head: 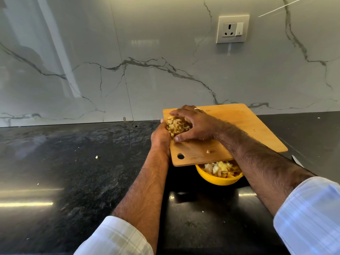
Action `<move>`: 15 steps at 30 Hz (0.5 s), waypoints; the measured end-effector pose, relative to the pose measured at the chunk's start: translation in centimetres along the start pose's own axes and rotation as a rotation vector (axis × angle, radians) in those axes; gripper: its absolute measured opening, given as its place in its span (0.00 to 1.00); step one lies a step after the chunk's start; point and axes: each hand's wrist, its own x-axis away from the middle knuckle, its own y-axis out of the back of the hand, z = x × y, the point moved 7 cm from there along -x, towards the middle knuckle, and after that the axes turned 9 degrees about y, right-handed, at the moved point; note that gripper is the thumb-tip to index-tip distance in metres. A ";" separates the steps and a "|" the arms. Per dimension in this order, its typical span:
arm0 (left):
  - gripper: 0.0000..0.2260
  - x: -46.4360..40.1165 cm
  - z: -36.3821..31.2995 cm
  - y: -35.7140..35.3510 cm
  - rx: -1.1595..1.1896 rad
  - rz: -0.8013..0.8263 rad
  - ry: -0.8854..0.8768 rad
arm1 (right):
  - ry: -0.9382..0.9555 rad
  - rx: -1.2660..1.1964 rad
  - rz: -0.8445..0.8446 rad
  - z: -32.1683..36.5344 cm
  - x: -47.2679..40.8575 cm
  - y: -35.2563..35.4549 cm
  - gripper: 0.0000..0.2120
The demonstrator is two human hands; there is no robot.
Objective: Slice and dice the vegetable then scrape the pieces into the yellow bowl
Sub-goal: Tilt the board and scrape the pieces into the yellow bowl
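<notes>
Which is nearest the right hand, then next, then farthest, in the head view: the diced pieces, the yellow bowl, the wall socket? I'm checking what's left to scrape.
From the right hand:
1. Diced pieces, cupped between both hands at the cutting board's left edge.
2. Yellow bowl, below the board's near edge.
3. Wall socket, high on the backsplash.

The counter [77, 162] is dark stone, black with grey speckles, and shiny; it reflects light in bright streaks on the left. It ends at the marble wall [147, 61] behind. A yellow bowl [219, 178] stands on it, full of pale diced pieces. A wooden board [244, 129] is over the bowl, covering its far part; whether the board's far end rests on the counter I cannot tell. Small pale crumbs lie scattered on the counter, one crumb [96, 157] to the left, well apart from the board.
</notes>
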 end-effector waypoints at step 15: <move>0.17 -0.5 0.0 0.0 -0.043 -0.004 -0.047 | 0.114 0.115 -0.175 -0.1 1.4 1.1 0.17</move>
